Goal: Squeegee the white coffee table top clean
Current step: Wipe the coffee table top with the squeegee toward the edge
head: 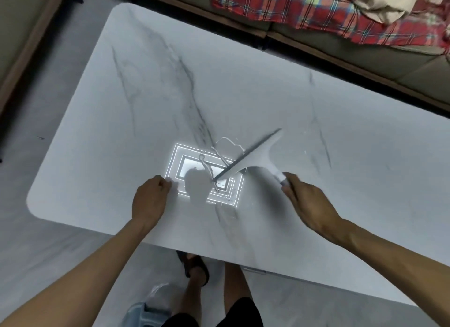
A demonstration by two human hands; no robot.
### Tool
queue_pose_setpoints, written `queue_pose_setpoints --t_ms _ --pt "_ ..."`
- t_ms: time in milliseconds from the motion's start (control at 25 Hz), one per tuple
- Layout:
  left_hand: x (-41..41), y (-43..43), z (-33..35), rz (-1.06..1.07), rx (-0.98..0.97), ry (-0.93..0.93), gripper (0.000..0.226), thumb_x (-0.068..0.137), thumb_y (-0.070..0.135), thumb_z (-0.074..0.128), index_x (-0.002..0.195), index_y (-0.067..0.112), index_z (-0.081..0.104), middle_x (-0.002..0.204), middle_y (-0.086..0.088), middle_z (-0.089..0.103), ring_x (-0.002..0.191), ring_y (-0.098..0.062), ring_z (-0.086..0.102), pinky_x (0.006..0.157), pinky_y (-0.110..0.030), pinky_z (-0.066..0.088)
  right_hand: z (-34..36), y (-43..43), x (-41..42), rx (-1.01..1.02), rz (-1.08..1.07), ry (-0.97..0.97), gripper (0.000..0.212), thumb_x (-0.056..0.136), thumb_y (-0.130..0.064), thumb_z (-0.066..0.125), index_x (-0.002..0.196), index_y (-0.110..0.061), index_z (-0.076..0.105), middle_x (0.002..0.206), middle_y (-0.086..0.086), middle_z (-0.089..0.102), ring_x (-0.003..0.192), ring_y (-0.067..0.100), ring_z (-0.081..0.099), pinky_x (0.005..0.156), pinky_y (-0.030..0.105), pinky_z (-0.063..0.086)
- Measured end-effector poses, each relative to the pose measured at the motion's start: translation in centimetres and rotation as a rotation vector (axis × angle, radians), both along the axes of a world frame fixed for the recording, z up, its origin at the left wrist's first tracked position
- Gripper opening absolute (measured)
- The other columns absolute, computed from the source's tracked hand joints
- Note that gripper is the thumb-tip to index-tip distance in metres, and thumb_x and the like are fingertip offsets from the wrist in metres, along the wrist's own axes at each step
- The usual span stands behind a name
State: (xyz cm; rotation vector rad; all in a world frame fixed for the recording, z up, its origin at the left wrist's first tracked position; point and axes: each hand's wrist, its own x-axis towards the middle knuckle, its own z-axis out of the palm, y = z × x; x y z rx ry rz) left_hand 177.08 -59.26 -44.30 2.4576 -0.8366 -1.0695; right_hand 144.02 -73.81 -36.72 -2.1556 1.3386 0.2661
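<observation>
The white squeegee point(253, 160) is found near the middle of the marble-patterned white bench point(117, 112), slightly toward the near edge. Its dark rubber blade is laid slantwise, the lower end toward the left hand and the upper end pointed away to the right. Whether the whole blade touches the top cannot be told. The handle is gripped by the right hand point(308, 201), whose fingers are wrapped round its end, and the forearm is stretched in from the lower right. Thin trails of water point(230, 144) are seen just left of the blade, across the bright reflection point(207, 175) of a rectangular light. The left hand point(151, 196) is set on the bench just left of that reflection, its fingers curled under into a loose fist with nothing held. Beyond the far edge a sofa point(365, 56) is seen, on which a red plaid blanket point(304, 10) and a beige cloth point(375, 3) are spread. Below the near edge, on the grey floor point(36, 266), a foot in a dark sandal point(194, 269) is planted. A crumpled clear plastic bag point(158, 295) is lying beside it, and its contents cannot be told.
</observation>
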Motion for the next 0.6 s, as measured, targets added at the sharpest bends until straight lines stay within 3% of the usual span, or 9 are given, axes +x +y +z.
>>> queue_pose_setpoints --t_ms 120,240,320,440,600 --pt "1.7 2.6 -0.7 0.115 0.016 -0.068 0.026 0.099 0.033 0.042 0.082 0.017 0.054 0.072 0.007 0.053 0.065 -0.011 0.049 0.053 -0.024 0.03 -1.9 2.5 5.7 0.078 0.458 -0.007 0.037 0.102 -0.045 0.026 0.138 -0.039 0.03 0.123 -0.009 0.061 0.097 0.026 0.063 0.075 0.031 0.045" --pt "3.4 4.9 -1.7 0.22 0.016 -0.076 0.021 0.097 0.034 0.043 0.087 0.018 0.052 0.074 0.011 0.052 0.066 -0.003 0.047 0.054 -0.026 0.032 -4.7 5.8 12.9 0.086 0.865 -0.068 0.036 0.103 -0.034 0.033 0.138 -0.031 0.038 0.115 -0.001 0.062 0.092 0.027 0.063 0.066 0.029 0.036" --pt "4.2 5.8 -2.1 0.257 0.021 -0.078 0.018 0.096 0.033 0.042 0.088 0.019 0.049 0.075 0.009 0.053 0.067 -0.006 0.049 0.054 -0.029 0.033 -6.1 7.5 16.6 0.077 1.01 -0.043 0.038 0.104 -0.032 0.032 0.141 -0.027 0.037 0.111 0.004 0.061 0.089 0.031 0.062 0.063 0.032 0.038" --pt "4.5 5.9 -2.3 0.267 0.044 -0.067 0.012 0.096 0.028 0.04 0.092 0.018 0.044 0.074 0.004 0.054 0.065 -0.012 0.05 0.052 -0.031 0.033 -7.2 6.8 18.7 0.049 1.007 0.053 0.043 0.103 -0.032 0.03 0.146 -0.032 0.031 0.116 0.005 0.058 0.094 0.033 0.061 0.065 0.035 0.039" --pt "2.8 4.2 -2.6 0.12 0.02 0.01 0.002 0.093 0.018 0.044 0.093 0.017 0.043 0.08 -0.002 0.056 0.068 -0.019 0.053 0.051 -0.03 0.032 -7.0 1.2 16.1 0.022 0.799 0.128 0.044 0.102 -0.037 0.029 0.145 -0.044 0.027 0.115 0.002 0.058 0.101 0.032 0.061 0.078 0.038 0.048"
